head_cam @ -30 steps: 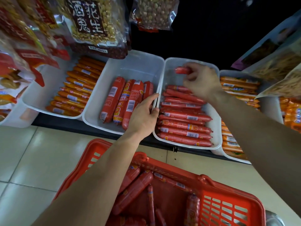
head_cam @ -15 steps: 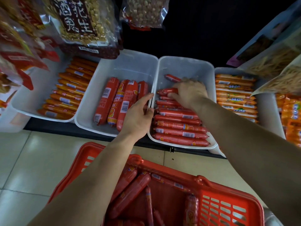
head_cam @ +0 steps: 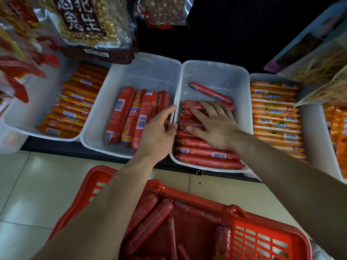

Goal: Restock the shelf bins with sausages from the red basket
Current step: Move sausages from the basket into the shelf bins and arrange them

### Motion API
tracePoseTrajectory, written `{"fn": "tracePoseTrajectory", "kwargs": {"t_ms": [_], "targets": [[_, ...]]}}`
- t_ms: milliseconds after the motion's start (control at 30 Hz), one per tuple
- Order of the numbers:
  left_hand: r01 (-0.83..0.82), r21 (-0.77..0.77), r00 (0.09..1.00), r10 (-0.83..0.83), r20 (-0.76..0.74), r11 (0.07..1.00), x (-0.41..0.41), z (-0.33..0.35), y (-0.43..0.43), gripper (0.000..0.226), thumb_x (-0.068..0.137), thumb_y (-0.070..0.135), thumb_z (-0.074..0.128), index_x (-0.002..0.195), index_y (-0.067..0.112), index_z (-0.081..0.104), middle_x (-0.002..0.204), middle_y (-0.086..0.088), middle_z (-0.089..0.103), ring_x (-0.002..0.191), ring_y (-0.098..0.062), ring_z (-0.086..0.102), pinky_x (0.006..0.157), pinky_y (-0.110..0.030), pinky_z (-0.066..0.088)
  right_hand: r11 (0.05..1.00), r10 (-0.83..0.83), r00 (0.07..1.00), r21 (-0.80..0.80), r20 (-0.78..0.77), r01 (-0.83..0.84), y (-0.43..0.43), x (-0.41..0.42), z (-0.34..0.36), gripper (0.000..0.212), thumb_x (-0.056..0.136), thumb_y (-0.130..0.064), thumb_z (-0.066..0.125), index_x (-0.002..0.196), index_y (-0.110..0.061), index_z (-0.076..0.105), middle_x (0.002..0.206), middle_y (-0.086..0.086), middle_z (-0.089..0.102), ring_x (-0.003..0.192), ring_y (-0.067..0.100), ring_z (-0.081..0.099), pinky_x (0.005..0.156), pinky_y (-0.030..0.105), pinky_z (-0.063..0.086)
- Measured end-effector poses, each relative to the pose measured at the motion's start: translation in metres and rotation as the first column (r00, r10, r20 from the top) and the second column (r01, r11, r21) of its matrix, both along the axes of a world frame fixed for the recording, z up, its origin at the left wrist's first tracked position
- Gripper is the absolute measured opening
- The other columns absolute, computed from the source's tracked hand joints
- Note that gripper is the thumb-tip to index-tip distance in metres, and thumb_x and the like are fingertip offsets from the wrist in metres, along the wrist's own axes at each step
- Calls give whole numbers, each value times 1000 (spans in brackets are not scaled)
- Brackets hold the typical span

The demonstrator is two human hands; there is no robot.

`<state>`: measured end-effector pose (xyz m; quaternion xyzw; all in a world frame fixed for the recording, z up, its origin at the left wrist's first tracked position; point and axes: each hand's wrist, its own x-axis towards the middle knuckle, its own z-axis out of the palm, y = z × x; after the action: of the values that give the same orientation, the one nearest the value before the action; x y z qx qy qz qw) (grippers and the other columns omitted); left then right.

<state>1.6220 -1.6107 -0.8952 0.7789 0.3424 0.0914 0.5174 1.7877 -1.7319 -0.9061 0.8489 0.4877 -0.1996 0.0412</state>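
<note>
The white bin right of centre holds a stack of thin red sausages. My right hand lies flat on that stack, fingers spread and straight. One thin sausage lies loose and slanted behind the stack. My left hand grips the left rim of this bin between thumb and fingers. The neighbouring white bin has several thick red sausages at its front. Below, the red basket contains several thick and thin red sausages.
Bins of orange sausages stand at the far left and right. Hanging snack bags overhang the left bins, and more bags overhang the right. Pale floor tiles lie between shelf and basket.
My right hand let go of a thin sausage at the bin's back, came forward and flattened onto the stack. My left hand stayed on the rim.
</note>
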Motion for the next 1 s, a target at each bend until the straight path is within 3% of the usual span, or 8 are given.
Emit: {"fn": "tracePoseTrajectory", "kwargs": {"t_ms": [167, 267, 400, 500, 600, 700, 833, 1000], "targets": [[1, -15, 1000, -1, -15, 1000, -1, 4, -2, 49, 104, 18, 51, 149, 33, 42, 102, 26, 54, 89, 22, 54, 79, -2, 46, 1000, 2, 982, -6, 191, -1, 23, 38, 1, 72, 93, -72, 12, 155, -37, 18, 161, 2, 28, 146, 30, 25, 118, 53, 20], [6, -7, 1000, -6, -13, 1000, -2, 5, -3, 48, 104, 17, 50, 149, 31, 42, 94, 24, 57, 82, 28, 53, 70, 5, 40, 992, -72, 972, 120, 224, 45, 26, 29, 17, 67, 97, -63, 26, 155, -28, 25, 154, 7, 40, 139, 32, 37, 112, 51, 33], [10, 40, 1000, -10, -12, 999, -3, 6, -2, 47, 103, 17, 52, 148, 31, 45, 106, 29, 55, 87, 28, 50, 71, 9, 34, 995, 102, 994, 23, -38, -101, -23, -33, 22, 82, 90, -76, 20, 158, -35, 0, 167, -4, 6, 152, 22, 7, 120, 47, 10], [3, 82, 1000, -1, -17, 997, -4, 4, 0, 46, 100, 17, 55, 144, 32, 51, 125, 17, 61, 107, 9, 54, 93, -2, 40, 995, 103, 991, -3, -89, -104, -30, -30, 9, 82, 86, -80, 11, 157, -42, -6, 167, -8, -2, 153, 16, -3, 122, 45, 1], [-22, 64, 1000, 23, -11, 998, -8, 12, -3, 46, 97, 20, 57, 141, 32, 53, 129, 8, 65, 118, -5, 59, 108, -36, 46, 997, 78, 993, 3, 84, -79, -9, -4, 8, 75, 92, -74, 14, 158, -39, 8, 166, -7, 7, 151, 21, 7, 120, 48, 9], [18, 144, 998, -10, -59, 989, -16, 35, -10, 46, 99, 23, 56, 144, 31, 50, 139, 6, 60, 127, -9, 55, 109, -31, 42, 999, 24, 984, 33, 175, -30, -3, -7, 13, 67, 98, -63, 21, 157, -31, 18, 162, -4, 23, 146, 24, 21, 117, 48, 22], [39, 181, 993, -19, -113, 983, -37, 67, -19, 47, 100, 24, 54, 146, 29, 49, 141, 3, 59, 129, -13, 54, 105, -25, 40, 977, -104, 992, 192, 73, 88, -32, -38, 46, 58, 101, -53, 29, 152, -27, 31, 152, 1, 37, 137, 27, 34, 114, 47, 31], [-70, 152, 993, 83, -84, 986, -86, 93, -52, 42, 97, 17, 56, 138, 24, 58, 120, -2, 70, 111, -19, 65, 99, -33, 50, 937, -182, 983, 308, 36, 163, -92, -91, 90, 47, 98, -41, 47, 139, -19, 53, 136, 8, 48, 127, 33, 40, 104, 47, 41]]}}
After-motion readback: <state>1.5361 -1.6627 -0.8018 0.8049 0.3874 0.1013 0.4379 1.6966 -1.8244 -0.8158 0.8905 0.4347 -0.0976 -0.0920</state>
